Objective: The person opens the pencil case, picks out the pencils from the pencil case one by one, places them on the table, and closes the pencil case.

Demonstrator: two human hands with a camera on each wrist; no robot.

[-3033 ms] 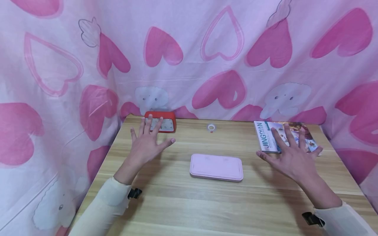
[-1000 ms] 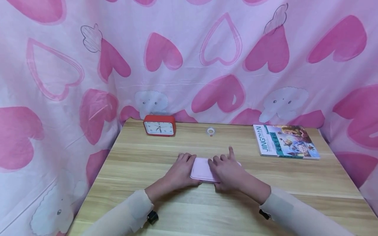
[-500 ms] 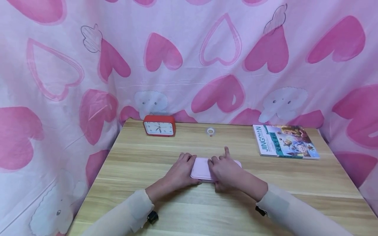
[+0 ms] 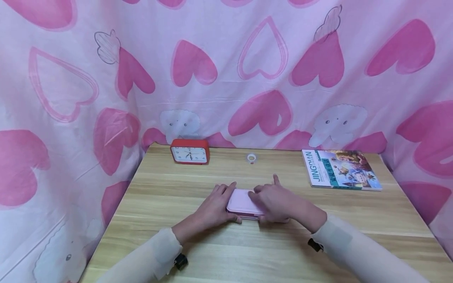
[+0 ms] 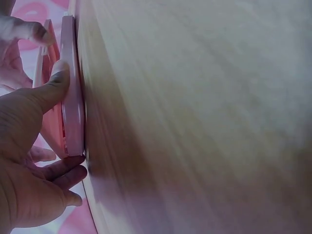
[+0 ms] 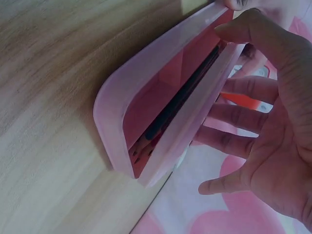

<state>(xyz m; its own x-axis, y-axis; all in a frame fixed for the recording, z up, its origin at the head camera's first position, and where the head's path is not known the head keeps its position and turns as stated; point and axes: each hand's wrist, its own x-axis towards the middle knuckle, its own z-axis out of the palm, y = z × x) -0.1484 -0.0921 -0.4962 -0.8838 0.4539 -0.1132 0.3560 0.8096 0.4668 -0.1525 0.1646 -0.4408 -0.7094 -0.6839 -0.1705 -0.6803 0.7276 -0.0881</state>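
the right wrist view is showing what the head view is hiding: the pink case (image 4: 242,200) is gaping between the two hands, and dark pencils (image 6: 168,112) are lying inside it, their sharpened tips pointing away from the left hand (image 4: 212,206). the left wrist view is catching the same gap edge-on, with the lower half (image 5: 73,112) resting flat on the surface (image 4: 212,251) and the lid (image 6: 195,109) tilting above it. only the head view is showing the book (image 4: 343,169) beyond and to the right of the right hand (image 4: 277,200), and the tape roll (image 4: 249,158) sitting beyond the hands.

the case's long axis is running crosswise from the left hand to the right one, its opening edge facing the person.

the case is lying between the hands, touching both. the left hand is gripping its left end, the thumb pressing near the lower half's front edge. the right hand is pinching the lid between thumb and fingers, one finger sticking out.
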